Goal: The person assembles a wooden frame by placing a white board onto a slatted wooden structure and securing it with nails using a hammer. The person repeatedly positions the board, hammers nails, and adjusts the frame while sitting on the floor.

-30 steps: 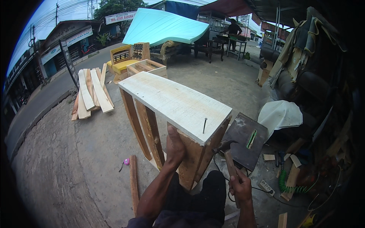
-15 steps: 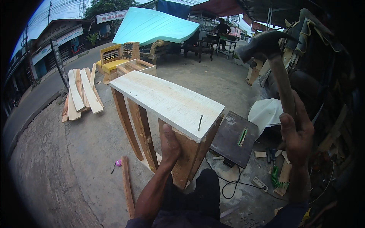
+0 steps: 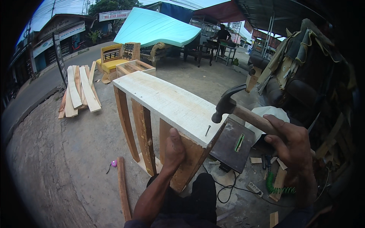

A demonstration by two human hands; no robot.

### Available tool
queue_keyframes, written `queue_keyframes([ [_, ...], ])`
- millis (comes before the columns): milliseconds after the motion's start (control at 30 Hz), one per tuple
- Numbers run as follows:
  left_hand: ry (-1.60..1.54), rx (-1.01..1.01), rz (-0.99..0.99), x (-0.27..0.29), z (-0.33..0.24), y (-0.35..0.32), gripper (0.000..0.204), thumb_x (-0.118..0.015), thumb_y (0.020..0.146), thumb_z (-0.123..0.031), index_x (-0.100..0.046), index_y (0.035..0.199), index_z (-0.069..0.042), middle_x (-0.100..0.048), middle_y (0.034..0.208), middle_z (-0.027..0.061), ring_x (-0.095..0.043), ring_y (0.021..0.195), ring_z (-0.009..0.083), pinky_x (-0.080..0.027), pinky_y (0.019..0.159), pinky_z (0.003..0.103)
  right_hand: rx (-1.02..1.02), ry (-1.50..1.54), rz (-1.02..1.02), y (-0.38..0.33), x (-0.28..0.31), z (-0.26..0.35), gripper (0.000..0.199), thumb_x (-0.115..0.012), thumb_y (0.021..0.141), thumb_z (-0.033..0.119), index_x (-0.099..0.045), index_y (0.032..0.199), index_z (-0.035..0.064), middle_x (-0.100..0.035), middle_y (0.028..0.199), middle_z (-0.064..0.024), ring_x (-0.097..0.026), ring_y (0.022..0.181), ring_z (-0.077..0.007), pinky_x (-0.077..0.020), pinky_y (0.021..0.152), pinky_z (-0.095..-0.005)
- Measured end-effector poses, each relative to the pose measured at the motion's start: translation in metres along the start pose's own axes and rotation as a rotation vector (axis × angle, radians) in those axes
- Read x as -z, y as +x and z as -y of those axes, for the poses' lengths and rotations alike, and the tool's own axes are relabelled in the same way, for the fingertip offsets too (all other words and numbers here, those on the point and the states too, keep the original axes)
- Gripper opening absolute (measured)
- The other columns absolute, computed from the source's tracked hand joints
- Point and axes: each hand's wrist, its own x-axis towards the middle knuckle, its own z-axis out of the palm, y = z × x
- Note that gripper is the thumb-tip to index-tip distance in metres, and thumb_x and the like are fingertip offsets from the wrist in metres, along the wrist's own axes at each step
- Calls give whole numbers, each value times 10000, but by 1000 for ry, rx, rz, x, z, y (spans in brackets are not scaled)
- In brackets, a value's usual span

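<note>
A wooden frame (image 3: 142, 125) with a pale whitish top board (image 3: 167, 98) stands upright in front of my knees. My left hand (image 3: 175, 152) grips its near side, thumb pointing up along the wood below the board's edge; the other fingers are hidden. Near the board's right end a nail (image 3: 208, 130) sticks up, slightly tilted, partly sunk in. My right hand (image 3: 291, 138) is closed round the wooden handle of a claw hammer (image 3: 249, 115). The dark hammer head hangs just above and right of the nail, apart from it, its claw pointing up and right.
A dark table saw (image 3: 232, 146) stands right of the frame, with a cable and a power strip (image 3: 254, 189) nearby. A green coiled hose (image 3: 272, 184) lies among offcuts. Left are stacked planks (image 3: 80, 93), a pink tape measure (image 3: 114, 163) and a batten (image 3: 123, 188). Someone (image 3: 222, 36) stands far back.
My right hand has brought the hammer down and left from its raised position, close to the nail. The nail shows less length and leans more. My left hand keeps its grip on the frame.
</note>
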Motion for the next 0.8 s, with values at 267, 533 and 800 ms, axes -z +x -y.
queue_keyframes([
  [267, -49, -39, 19, -7, 7, 8, 862, -111, 1089, -617, -379, 1513, 84, -518, 1436, 270, -501, 1357, 324, -346, 1161, 403, 64, -36, -95, -13, -2, 2, 481, -708, 983, 217, -588, 1400, 11, -719, 877, -166, -732, 785, -194, -560, 716, -364],
  [533, -46, -74, -12, -1, 7, 4, 784, -153, 1094, -620, -425, 1316, 82, -507, 1210, 222, -470, 1199, 289, -349, 1029, 403, -262, 797, -693, -11, 18, 7, 563, -638, 1036, 321, -475, 1496, 40, -510, 707, -5, -509, 560, -47, -433, 523, -237],
  [800, -59, -90, 20, -4, 25, 7, 791, -162, 1094, -625, -516, 1140, 81, -537, 1003, 177, -498, 1010, 230, -392, 877, 393, -311, 511, -503, -115, -85, -5, 519, -697, 990, 245, -478, 1371, -30, -583, 881, -54, -574, 681, -136, -534, 685, -314],
])
